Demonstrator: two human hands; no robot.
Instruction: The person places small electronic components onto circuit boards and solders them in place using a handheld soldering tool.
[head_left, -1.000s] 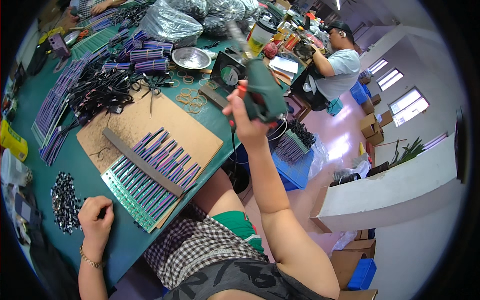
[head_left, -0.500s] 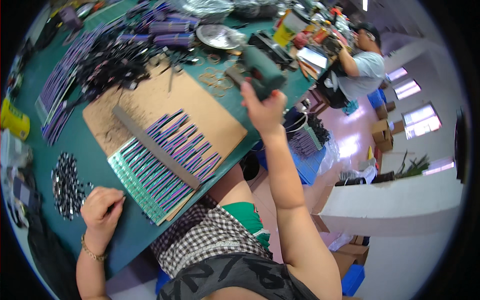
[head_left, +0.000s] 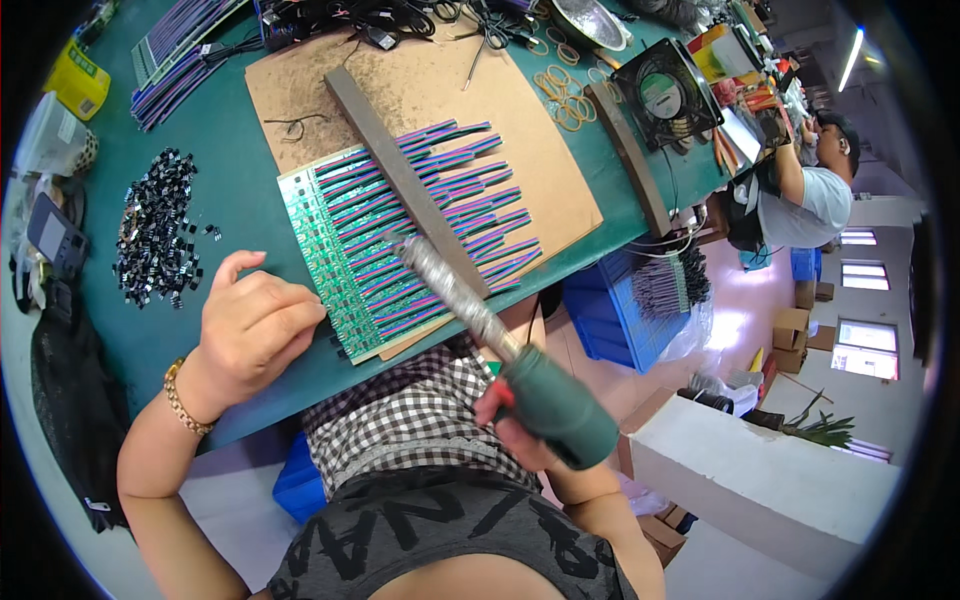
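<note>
A green heat gun (head_left: 560, 408) with a metal nozzle is gripped by its handle in my right hand (head_left: 515, 430), near the table's front edge. Its nozzle tip points left, above a panel of green circuit boards (head_left: 322, 262). Rows of striped wires (head_left: 400, 205) run rightward from the panel, with a long grey-brown bar (head_left: 405, 180) lying across them. My left hand (head_left: 262, 325) is beside the panel's left edge, fingers loosely bent and the index finger apart from the others. I see nothing in it; its thumb is mostly hidden.
A brown board (head_left: 545, 165) lies under the panel. Small black parts (head_left: 155, 225) are piled on the left. A second bar (head_left: 628, 160), rubber bands (head_left: 565, 98) and a black fan (head_left: 665, 92) lie at the right. Another person (head_left: 800, 195) sits farther right.
The heat gun in my right hand has come from the table's far right to the front, its nozzle now over the wires. My left hand has loosened and moved closer to the panel.
</note>
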